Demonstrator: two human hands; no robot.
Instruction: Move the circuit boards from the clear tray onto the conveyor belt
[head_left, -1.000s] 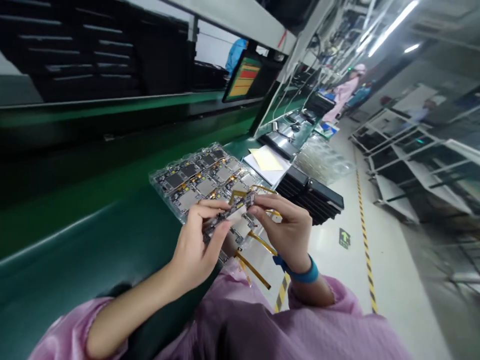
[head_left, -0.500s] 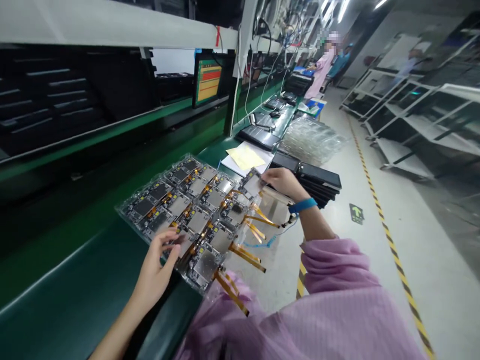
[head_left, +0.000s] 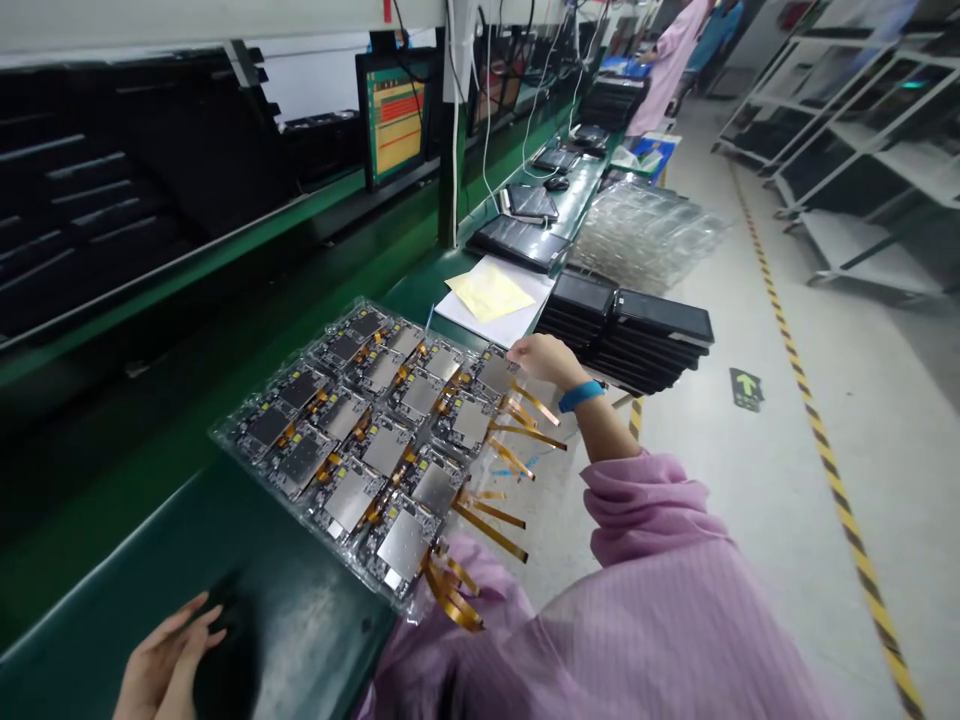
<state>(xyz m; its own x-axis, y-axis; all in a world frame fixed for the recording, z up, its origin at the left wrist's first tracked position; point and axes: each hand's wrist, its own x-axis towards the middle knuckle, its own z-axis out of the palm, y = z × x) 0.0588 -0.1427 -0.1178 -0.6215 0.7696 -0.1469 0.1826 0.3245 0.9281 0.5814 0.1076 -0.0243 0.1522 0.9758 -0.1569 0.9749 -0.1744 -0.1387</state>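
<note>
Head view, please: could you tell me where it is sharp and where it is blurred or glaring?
Head view: the tray of circuit boards is sharp, with a sheen on its clear plastic; in the same view the white racks at the right smear into blur.

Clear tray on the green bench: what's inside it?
Rows of circuit boards fill the clear tray, orange ribbon cables poking past its edge. The right hand touches a corner board. Whatever lies under the boards is hidden.
</note>
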